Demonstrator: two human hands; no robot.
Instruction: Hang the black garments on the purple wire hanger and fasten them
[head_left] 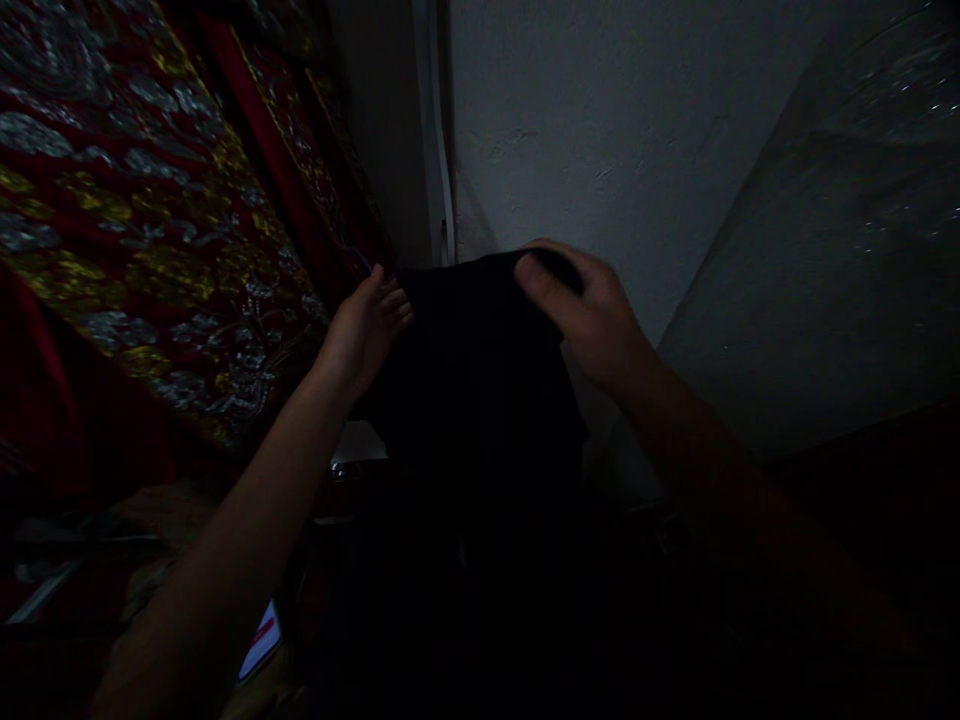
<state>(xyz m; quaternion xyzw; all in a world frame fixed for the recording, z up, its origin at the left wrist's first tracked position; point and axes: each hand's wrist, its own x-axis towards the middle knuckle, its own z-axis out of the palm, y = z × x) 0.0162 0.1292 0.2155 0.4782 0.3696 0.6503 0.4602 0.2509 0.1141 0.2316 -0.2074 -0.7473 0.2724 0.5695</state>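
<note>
Grey wall (592, 110) stands behind the fingers (396, 302), red embroidered fabric (161, 215) to their left. Black cloth (472, 360) hangs between them. The right hand (592, 305) clasps its top edge, thumb in front; the left hand (364, 325) half-curls its fingers by the other corner, hold unclear from here. Below those, a lit screen (260, 642) glows.

In front of you, a plain, nearly black cloth (480, 370) hangs spread out, its top edge almost level, rising slightly toward your right; its lower part is lost in darkness.
</note>
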